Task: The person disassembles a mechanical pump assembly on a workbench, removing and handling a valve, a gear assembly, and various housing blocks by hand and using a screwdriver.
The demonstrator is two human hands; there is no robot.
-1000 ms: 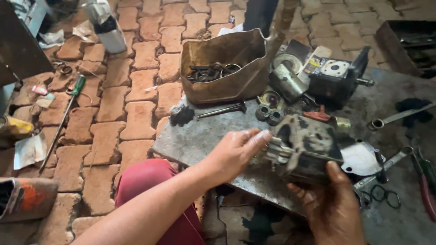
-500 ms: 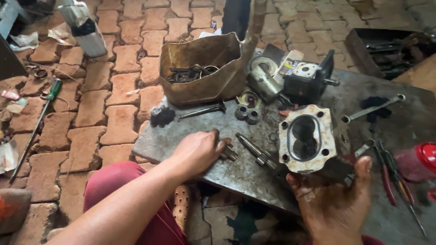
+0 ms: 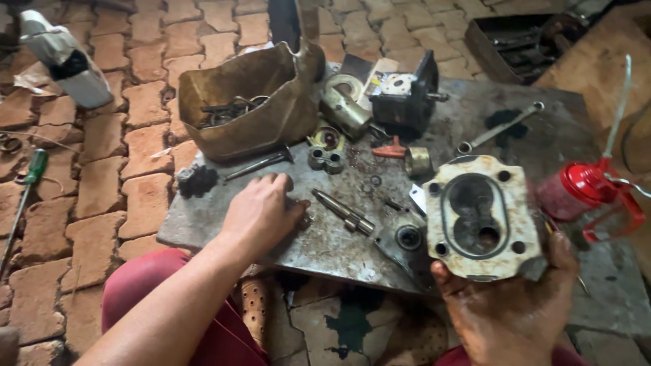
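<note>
My right hand (image 3: 512,308) grips a grimy metal pump housing (image 3: 483,217) from below, its figure-eight bore facing up and bolt holes at the corners. My left hand (image 3: 261,211) rests palm down on the oily steel plate (image 3: 325,237), fingers curled over a small part I cannot make out. A steel gear shaft (image 3: 342,210) lies on the plate just right of that hand. A flat pump cover (image 3: 400,238) lies beside the housing.
A dirty cut-open can (image 3: 251,102) with small parts stands at the back. Beyond lie a black pump block (image 3: 407,95), a brass bushing (image 3: 327,150), a spanner (image 3: 502,127), a red oil can (image 3: 583,190) at right, a green screwdriver (image 3: 24,193) on the bricks.
The right hand has lifted and turned the housing so its bore faces up. The left hand left the housing and came down on the plate at left.
</note>
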